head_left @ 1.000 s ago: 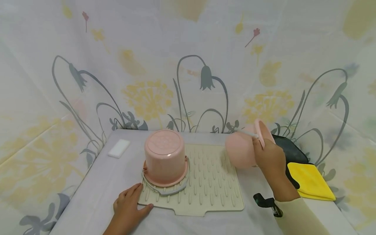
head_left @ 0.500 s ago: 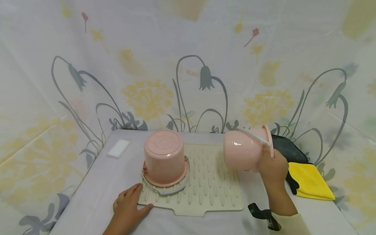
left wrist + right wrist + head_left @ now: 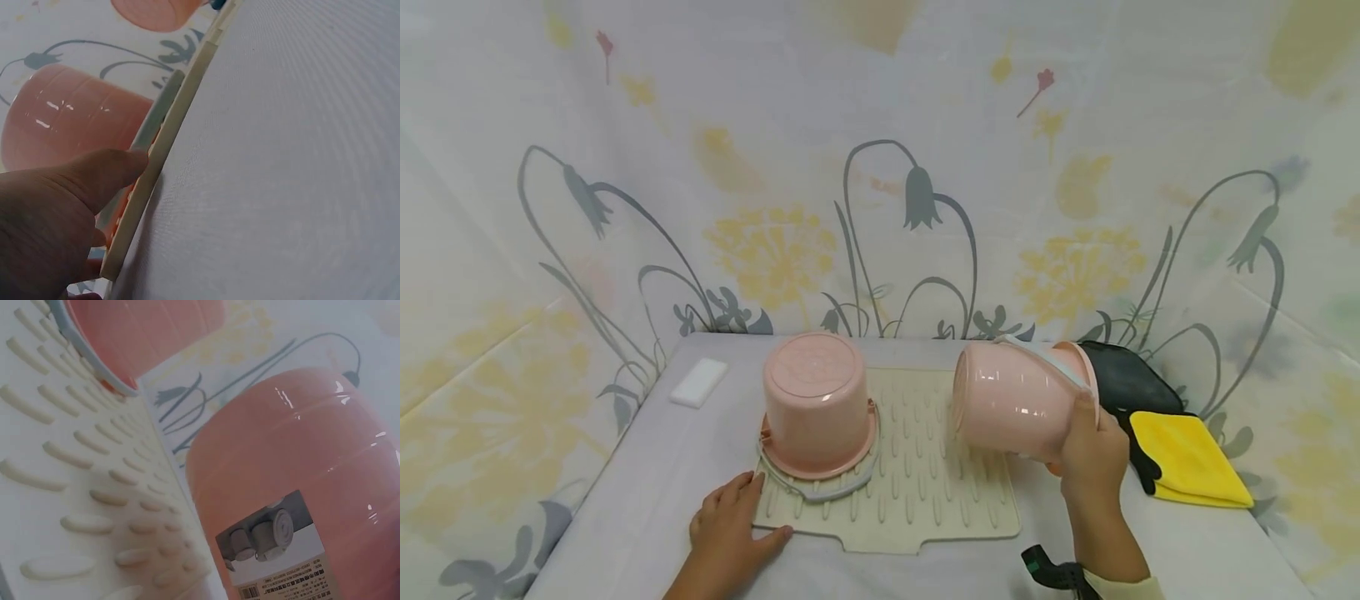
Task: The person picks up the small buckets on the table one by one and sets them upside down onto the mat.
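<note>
My right hand [image 3: 1094,458] grips a pink bucket [image 3: 1015,400] near its rim. The bucket lies tipped on its side in the air, mouth to the right, over the right part of a cream ridged draining mat [image 3: 925,500]. In the right wrist view a printed label [image 3: 275,544] shows on its wall; the hand is out of that view. A second pink bucket [image 3: 815,412] stands upside down on the mat's left part, its grey handle [image 3: 838,490] lying around the rim. My left hand [image 3: 725,525] rests at the mat's near left corner, thumb [image 3: 128,164] against the front edge.
A white sponge block [image 3: 699,382] lies at the back left of the white-covered table [image 3: 625,500]. On the right are a black item [image 3: 1127,379] and a folded yellow cloth [image 3: 1195,458]. A flower-printed curtain [image 3: 880,167] hangs behind.
The bucket in my right hand has come lower and left over the mat, its bottom turning from pointing away to pointing left. My left hand stays at the mat's corner.
</note>
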Tool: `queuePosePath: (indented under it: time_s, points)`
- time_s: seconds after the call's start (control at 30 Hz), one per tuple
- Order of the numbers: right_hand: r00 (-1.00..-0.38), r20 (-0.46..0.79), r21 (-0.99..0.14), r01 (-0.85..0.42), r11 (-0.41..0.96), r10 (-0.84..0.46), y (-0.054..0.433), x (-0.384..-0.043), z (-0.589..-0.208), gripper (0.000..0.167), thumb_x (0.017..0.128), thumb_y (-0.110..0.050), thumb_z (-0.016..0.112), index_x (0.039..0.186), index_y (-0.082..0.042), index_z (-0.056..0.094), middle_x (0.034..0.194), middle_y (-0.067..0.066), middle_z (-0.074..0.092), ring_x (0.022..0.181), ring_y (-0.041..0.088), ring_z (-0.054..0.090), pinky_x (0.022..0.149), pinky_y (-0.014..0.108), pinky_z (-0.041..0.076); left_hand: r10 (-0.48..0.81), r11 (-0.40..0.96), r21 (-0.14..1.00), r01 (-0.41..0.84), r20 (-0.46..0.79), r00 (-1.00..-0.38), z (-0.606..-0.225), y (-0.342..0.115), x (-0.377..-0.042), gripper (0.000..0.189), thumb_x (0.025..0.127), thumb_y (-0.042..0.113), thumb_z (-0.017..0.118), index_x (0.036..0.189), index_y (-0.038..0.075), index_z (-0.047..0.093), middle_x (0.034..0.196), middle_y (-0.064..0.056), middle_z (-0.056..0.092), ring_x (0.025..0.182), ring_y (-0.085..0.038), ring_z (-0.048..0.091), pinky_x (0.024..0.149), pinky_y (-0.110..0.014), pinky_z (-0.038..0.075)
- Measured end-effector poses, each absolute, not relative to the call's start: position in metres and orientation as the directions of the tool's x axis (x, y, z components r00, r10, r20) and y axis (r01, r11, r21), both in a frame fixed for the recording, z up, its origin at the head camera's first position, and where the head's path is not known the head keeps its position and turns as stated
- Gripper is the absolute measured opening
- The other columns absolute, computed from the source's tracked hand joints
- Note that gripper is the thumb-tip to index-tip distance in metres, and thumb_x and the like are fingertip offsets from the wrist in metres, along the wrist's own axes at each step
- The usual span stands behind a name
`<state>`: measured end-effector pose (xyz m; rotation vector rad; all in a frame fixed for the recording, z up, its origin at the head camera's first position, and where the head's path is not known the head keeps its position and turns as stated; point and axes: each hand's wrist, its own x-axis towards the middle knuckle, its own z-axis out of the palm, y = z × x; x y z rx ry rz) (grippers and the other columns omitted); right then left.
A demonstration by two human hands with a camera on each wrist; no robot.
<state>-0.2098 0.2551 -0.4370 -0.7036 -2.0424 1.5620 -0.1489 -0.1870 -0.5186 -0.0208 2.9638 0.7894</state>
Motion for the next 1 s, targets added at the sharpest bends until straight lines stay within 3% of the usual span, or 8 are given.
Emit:
queuePosePath:
  time_s: [0.1,0.17,0.3,0.43,0.5,0.6,0.8,1.0]
  points:
    - [-0.752,0.051,-0.974,0.108,0.200,0.657,0.253,-0.209,-0.438,0.074,0.105,-0.065,0.038,0.145,-0.007,0.063,0.143,0.013,0.058,0.116,0.025,0.054,0.101,0.056,0.052,-0.015,0.870,0.493,-0.021,-0.017,-1.000,-0.518,-0.186,-0.149,0.093,0.084,0.058,0.081,0.152,0.003,0.050,0.157,-0.027,0.039,0.137,-0.057,0.038,0.099,-0.075,0.033]
    - [-0.747,0.052,-0.976,0.103,0.192,0.662,0.252,-0.208,-0.440,0.073,0.106,-0.065,0.038,0.140,-0.007,0.067,0.142,0.012,0.061,0.115,0.025,0.054,0.103,0.058,0.051,-0.051,0.868,0.495,-0.016,0.056,-0.997,-0.516,-0.184,-0.148,0.082,0.085,0.052,0.082,0.146,0.004,0.057,0.153,-0.027,0.042,0.132,-0.056,0.042,0.096,-0.073,0.037]
    - [-0.747,0.059,-0.979,0.088,0.186,0.662,0.251,-0.206,-0.443,0.072,0.106,-0.063,0.039,0.122,-0.001,0.073,0.135,0.013,0.066,0.108,0.023,0.055,0.089,0.030,0.059,-0.103,0.834,0.549,0.051,0.245,-0.964,-0.509,-0.171,-0.146,0.051,0.085,0.035,0.085,0.124,0.005,0.071,0.131,-0.018,0.058,0.117,-0.042,0.055,0.092,-0.062,0.046]
    - [-0.754,0.045,-0.983,0.085,0.166,0.656,0.251,-0.203,-0.448,0.071,0.107,-0.061,0.039,0.106,0.003,0.070,0.133,0.013,0.065,0.105,0.023,0.054,0.069,0.007,0.047,-0.031,0.747,0.635,0.197,0.330,-0.944,-0.502,-0.143,-0.143,0.033,0.082,0.022,0.087,0.111,0.012,0.074,0.109,0.003,0.064,0.102,-0.019,0.061,0.089,-0.045,0.052]
    - [-0.754,0.043,-0.985,0.079,0.156,0.656,0.250,-0.202,-0.449,0.071,0.107,-0.061,0.040,0.101,0.003,0.069,0.131,0.012,0.065,0.103,0.023,0.054,0.067,0.006,0.048,0.033,0.689,0.680,0.251,0.317,-0.948,-0.498,-0.127,-0.143,0.032,0.083,0.022,0.086,0.113,0.016,0.073,0.110,0.012,0.062,0.103,-0.012,0.059,0.089,-0.041,0.053]
    - [-0.749,0.063,-0.986,0.053,0.155,0.659,0.249,-0.201,-0.450,0.070,0.107,-0.059,0.042,0.090,0.004,0.067,0.123,0.011,0.065,0.100,0.024,0.054,0.066,0.008,0.051,0.127,0.595,0.749,0.290,0.270,-0.955,-0.488,-0.105,-0.147,0.034,0.086,0.026,0.084,0.117,0.020,0.071,0.117,0.016,0.060,0.112,-0.011,0.057,0.096,-0.041,0.052]
    - [-0.731,0.063,-0.987,0.055,0.151,0.680,0.248,-0.196,-0.450,0.067,0.107,-0.057,0.044,0.088,0.003,0.069,0.119,0.008,0.065,0.096,0.023,0.054,0.066,0.009,0.051,0.298,0.468,0.818,0.335,0.211,-0.931,-0.468,-0.072,-0.163,0.045,0.091,0.038,0.078,0.131,0.025,0.063,0.137,0.006,0.058,0.131,-0.022,0.056,0.105,-0.054,0.049]
    - [-0.726,0.039,-0.995,0.037,0.095,0.686,0.246,-0.192,-0.449,0.065,0.107,-0.056,0.048,0.093,0.003,0.070,0.115,0.005,0.062,0.097,0.024,0.052,0.065,0.010,0.052,0.348,0.436,0.827,0.354,0.208,-0.914,-0.456,-0.049,-0.183,0.063,0.090,0.042,0.077,0.145,0.025,0.053,0.149,0.002,0.053,0.145,-0.024,0.046,0.113,-0.061,0.041]
